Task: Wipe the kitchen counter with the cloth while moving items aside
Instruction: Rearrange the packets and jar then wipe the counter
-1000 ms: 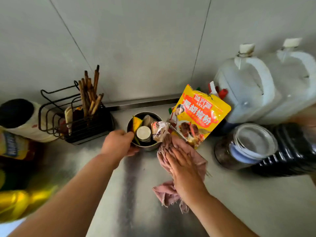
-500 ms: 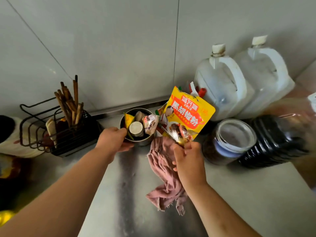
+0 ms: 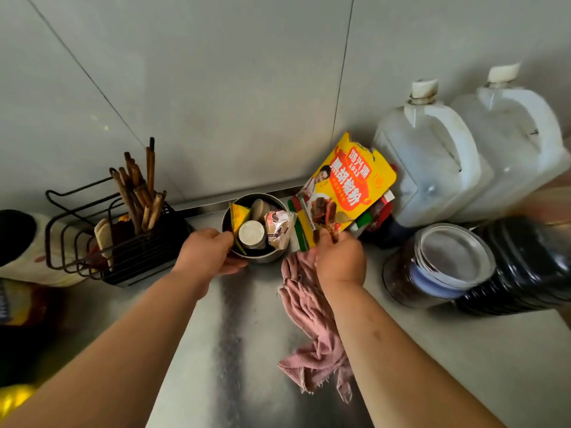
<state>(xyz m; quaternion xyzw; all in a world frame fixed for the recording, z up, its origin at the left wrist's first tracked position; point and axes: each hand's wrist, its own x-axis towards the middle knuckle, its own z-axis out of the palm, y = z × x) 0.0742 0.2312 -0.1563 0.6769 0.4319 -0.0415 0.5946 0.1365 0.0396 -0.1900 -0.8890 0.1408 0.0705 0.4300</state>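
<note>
Head view looks down on a steel counter (image 3: 247, 350) backed by a tiled wall, and there is no other view to consult. A pink cloth (image 3: 309, 329) lies crumpled on the counter just under and in front of the right hand (image 3: 340, 261), one end bunched near the metal bowl (image 3: 262, 257), the other trailing toward the near edge. It looks thin, limp and frayed at the hem, so it should weigh almost nothing, fold wherever it is pressed and slide easily on the smooth steel; a flat palm over the bunched middle would likely drive it better than a pinch at a corner. The right hand is not on it now: its fingers are closed in a pinch on the bottom edge of a yellow seasoning pouch (image 3: 349, 186), which is lifted and tilted toward the two white jugs (image 3: 432, 168). The pouch looks light and crinkly, likely to flop if held loosely. The left hand (image 3: 210, 251) curls around the near left rim of the bowl, thumb at the lip and fingers under the side, gripping it. The bowl holds a small jar and packets, so it may be top-heavy and would slide rather than need lifting. A wire rack of chopsticks (image 3: 136, 193) stands to the left, and a glass jar (image 3: 438, 264) to the right.
</note>
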